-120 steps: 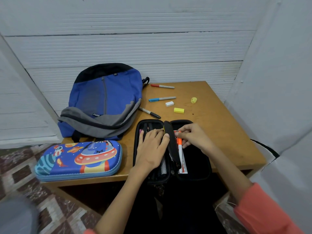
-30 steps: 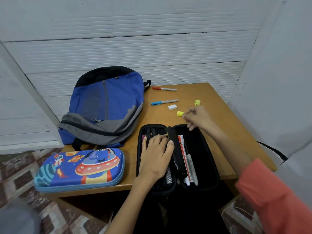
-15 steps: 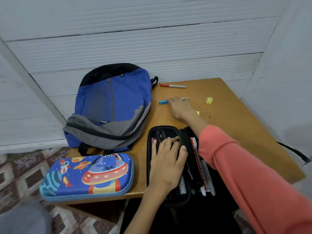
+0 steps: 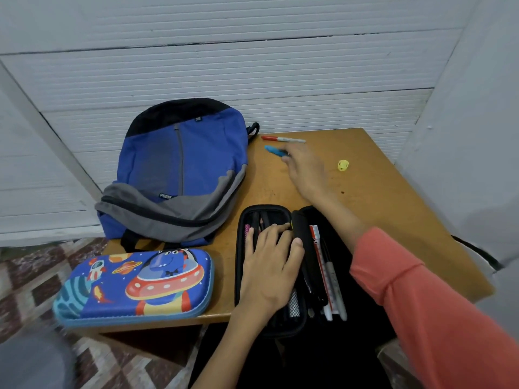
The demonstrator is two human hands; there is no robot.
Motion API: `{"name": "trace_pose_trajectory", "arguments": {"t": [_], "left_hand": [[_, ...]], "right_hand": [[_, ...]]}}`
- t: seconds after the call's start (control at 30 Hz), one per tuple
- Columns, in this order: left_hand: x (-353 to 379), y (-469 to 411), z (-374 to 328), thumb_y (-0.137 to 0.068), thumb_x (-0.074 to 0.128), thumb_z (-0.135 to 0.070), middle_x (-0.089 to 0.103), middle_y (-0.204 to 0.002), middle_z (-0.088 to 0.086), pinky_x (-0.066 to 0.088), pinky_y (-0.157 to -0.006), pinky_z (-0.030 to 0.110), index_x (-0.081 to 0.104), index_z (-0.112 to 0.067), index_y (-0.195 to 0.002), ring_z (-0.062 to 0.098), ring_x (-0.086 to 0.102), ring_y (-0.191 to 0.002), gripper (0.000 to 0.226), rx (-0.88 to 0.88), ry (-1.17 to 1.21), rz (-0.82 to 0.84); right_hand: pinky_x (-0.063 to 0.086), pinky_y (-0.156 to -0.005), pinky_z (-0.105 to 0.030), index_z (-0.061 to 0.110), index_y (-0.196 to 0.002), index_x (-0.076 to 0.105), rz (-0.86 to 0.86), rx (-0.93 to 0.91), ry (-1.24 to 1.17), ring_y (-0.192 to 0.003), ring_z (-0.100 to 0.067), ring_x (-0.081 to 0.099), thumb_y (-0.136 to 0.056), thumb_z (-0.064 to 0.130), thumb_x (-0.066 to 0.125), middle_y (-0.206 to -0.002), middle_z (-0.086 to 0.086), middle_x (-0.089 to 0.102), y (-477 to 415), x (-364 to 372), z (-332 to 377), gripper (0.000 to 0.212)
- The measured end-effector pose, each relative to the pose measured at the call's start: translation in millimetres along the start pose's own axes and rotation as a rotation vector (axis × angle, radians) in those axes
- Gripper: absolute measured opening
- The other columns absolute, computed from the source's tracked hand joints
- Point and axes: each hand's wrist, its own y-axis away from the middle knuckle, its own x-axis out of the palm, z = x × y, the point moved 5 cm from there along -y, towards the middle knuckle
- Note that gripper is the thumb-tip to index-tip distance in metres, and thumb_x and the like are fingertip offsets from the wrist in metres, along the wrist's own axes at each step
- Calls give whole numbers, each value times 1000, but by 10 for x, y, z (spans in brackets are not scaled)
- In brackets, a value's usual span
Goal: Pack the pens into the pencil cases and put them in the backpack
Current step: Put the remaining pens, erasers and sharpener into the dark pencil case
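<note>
An open black pencil case [image 4: 241, 265] lies at the table's front edge. My left hand [image 4: 269, 265] rests flat on its left half, fingers spread over the pens there, thumb against the middle flap. A grey marker [image 4: 335, 290] and white-and-red pens lie in the right half. My right hand [image 4: 307, 171] reaches to the far side of the table and is closed on a blue pen [image 4: 273, 150], whose cap sticks out to the left. Just behind it lies a red marker [image 4: 283, 139]. The blue and grey backpack [image 4: 179, 169] lies flat at the back left.
A closed blue pencil case with a spaceship picture [image 4: 134, 287] sits at the front left, overhanging the wooden table [image 4: 393, 220]. A small yellow sharpener [image 4: 343, 165] stands at the back right. White walls close in behind and on the right.
My right hand left the black case, reached across the table past the erasers and took hold of the blue pen, which is now raised toward the red marker. My left hand stayed on the case.
</note>
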Motion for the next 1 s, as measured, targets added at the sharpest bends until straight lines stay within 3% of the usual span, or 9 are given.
{"name": "trace_pose_trajectory", "arguments": {"t": [0.1, 0.17, 0.27, 0.33, 0.43, 0.53, 0.8, 1.0], "left_hand": [[4, -4, 14, -92, 1, -52, 44, -136, -21, 0, -121, 41, 55, -33, -123, -4, 25, -136, 65, -6, 6, 2], [6, -5, 14, -92, 1, -52, 44, -134, -21, 0, -121, 40, 55, -34, -124, -4, 26, -135, 65, -7, 8, 2], [11, -3, 15, -92, 2, -52, 45, -132, -21, 0, -121, 40, 56, -33, -121, -4, 27, -134, 64, -8, 25, -3], [8, -1, 10, -92, 1, -52, 45, -132, -21, 1, -121, 40, 56, -33, -121, -5, 27, -133, 65, -6, 24, -3], [4, 3, 20, -92, 1, -52, 45, -133, -20, 1, -121, 40, 57, -32, -121, -5, 27, -133, 66, -4, 19, -6], [-6, 3, 4, -91, 0, -52, 46, -133, -19, 1, -121, 40, 57, -31, -120, -5, 27, -133, 67, -4, 25, 0], [-28, 6, -18, -88, 0, -53, 46, -133, -18, 2, -121, 41, 57, -29, -122, -4, 28, -133, 70, -15, 43, 5], [-14, -1, 1, -89, -1, -52, 47, -133, -18, 2, -121, 41, 57, -30, -119, -4, 28, -133, 69, -13, 22, 7]], "right_hand": [[47, -75, -19, 10, -121, 63, -134, 116, -196, -88, -8, 57, -94, 13, 57, -99, 5, 63, 66, -352, 80, 27], [51, -68, -19, 14, -126, 59, -114, 249, -341, -76, -6, 58, -92, 12, 61, -87, 6, 61, 188, -556, 62, 34], [54, -53, -28, 18, -137, 48, 60, 447, -448, -57, -15, 61, -86, 4, 65, -76, -4, 58, 484, -727, -47, 55], [56, -52, -35, 18, -142, 41, 240, 568, -429, -52, -21, 61, -83, -3, 66, -73, -5, 56, 722, -791, -131, 67], [57, -49, -34, 13, -144, 37, 470, 662, -427, -50, -20, 60, -84, -10, 62, -66, -7, 53, 1078, -837, -140, 69], [57, -50, -31, 11, -141, 41, 591, 722, -442, -58, -21, 60, -85, -11, 61, -73, -13, 54, 1341, -846, -107, 63], [54, -53, -30, 11, -123, 53, 598, 701, -383, -59, -17, 62, -82, -6, 66, -73, -13, 63, 1433, -823, -96, 46], [60, -64, -35, 8, -123, 54, 658, 756, -449, -59, -21, 65, -84, -10, 63, -77, -13, 63, 1495, -770, -74, 44]]}}
